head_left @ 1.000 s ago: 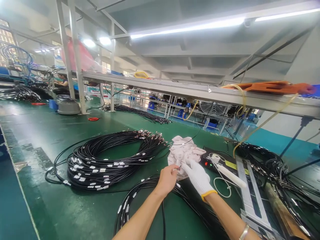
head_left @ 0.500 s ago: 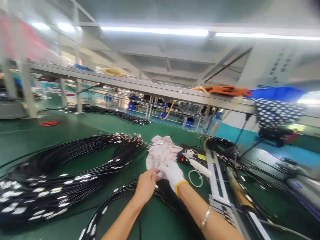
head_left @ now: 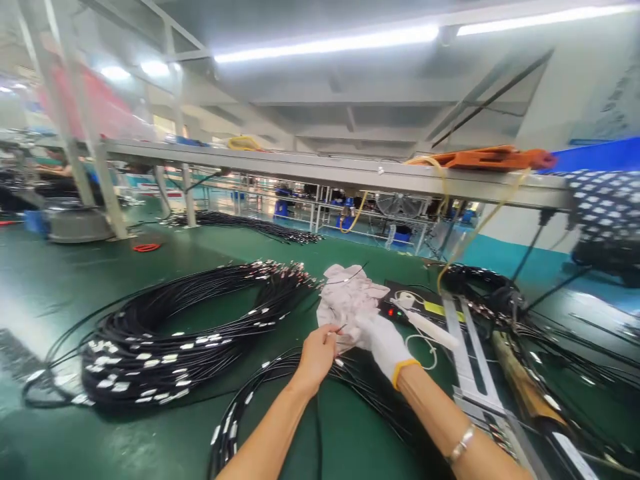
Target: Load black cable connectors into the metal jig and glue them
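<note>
My bare left hand (head_left: 317,357) pinches a thin black cable (head_left: 319,433), whose short end pokes out past the fingertips and whose length hangs down below. Close beside it, my right hand (head_left: 387,343), in a white glove with a yellow cuff, is closed on a crumpled pale pink-white cloth (head_left: 347,293). The glove's fingertips blend into the folds, so their exact grip is partly hidden. A loose bundle of black cables with white tags (head_left: 245,400) curves on the green tabletop under my forearms.
A large coil of tagged black cables (head_left: 145,333) lies to the left. On the right are a black box with lit indicators (head_left: 395,310), a white-handled tool (head_left: 433,330) on a cord, a metal rail (head_left: 473,353) and more cables. A raised shelf (head_left: 320,170) crosses behind.
The view has swung left, so everything sits further right in the picture. My hands have drawn slightly apart, and the cable end now shows at my left fingertips.
</note>
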`<state>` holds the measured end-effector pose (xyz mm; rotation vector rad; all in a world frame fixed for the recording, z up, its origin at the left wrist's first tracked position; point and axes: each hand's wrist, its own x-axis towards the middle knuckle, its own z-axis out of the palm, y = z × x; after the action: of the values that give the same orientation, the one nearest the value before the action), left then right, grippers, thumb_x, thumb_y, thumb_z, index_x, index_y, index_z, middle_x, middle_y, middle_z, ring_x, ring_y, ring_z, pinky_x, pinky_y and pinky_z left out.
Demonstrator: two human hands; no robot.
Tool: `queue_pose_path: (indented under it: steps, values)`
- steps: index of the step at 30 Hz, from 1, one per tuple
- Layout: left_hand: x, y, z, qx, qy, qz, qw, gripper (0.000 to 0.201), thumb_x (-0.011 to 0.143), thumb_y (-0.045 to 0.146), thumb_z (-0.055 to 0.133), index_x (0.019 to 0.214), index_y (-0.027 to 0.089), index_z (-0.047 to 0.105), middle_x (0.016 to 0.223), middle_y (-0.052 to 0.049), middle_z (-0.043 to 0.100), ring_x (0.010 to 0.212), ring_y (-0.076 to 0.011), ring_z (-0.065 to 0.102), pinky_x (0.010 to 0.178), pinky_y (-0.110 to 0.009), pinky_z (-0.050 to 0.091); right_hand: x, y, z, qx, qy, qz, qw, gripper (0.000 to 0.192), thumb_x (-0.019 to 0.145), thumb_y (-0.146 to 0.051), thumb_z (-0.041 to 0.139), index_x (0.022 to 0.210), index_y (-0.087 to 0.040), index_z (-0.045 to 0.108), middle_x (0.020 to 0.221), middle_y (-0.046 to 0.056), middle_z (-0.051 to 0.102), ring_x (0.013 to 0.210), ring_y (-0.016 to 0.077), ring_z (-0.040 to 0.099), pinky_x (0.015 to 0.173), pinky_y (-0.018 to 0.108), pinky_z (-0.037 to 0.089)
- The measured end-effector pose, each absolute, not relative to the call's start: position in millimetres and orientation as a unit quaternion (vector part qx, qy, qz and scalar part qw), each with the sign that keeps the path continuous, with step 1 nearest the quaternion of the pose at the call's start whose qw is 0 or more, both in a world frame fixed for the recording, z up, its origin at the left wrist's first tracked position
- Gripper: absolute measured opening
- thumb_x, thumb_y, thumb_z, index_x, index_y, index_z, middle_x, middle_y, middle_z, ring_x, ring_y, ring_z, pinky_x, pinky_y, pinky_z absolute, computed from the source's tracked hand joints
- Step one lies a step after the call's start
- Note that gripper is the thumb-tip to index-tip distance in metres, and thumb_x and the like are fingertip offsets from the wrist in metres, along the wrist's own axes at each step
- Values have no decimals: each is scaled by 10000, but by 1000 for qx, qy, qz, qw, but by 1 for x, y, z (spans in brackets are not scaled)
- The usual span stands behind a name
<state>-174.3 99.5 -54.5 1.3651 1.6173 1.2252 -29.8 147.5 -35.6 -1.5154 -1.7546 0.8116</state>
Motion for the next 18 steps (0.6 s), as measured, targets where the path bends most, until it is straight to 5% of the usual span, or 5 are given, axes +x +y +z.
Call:
queue_pose_path:
  steps: [4, 13, 18]
  values:
    - [-179, 92, -43, 493, 610, 473, 401, 265, 1017, 390, 564, 1014, 138, 647, 748, 27, 620, 570, -95, 571, 562, -239, 507, -26, 144, -28, -548, -673, 354, 347, 412, 1022, -382, 330, 1237, -173, 612, 1117, 104, 744, 940, 210, 719, 768, 298, 572]
    - [-177, 87, -36, 463, 592, 473, 459, 231, 1019, 357, 566, 1037, 137, 634, 742, 36, 594, 544, -82, 537, 523, -215, 481, -25, 128, -12, -585, -703, 256, 312, 352, 934, -410, 442, 1131, -263, 695, 1151, 18, 732, 1028, 230, 661, 870, 310, 485]
    - [-178, 87, -38, 471, 595, 472, 449, 251, 1017, 374, 566, 1071, 139, 636, 771, 23, 622, 577, -96, 573, 560, -238, 508, -32, 116, -5, -591, -738, 205, 253, 254, 905, -359, 491, 985, -280, 718, 982, -7, 738, 908, 205, 638, 755, 267, 433]
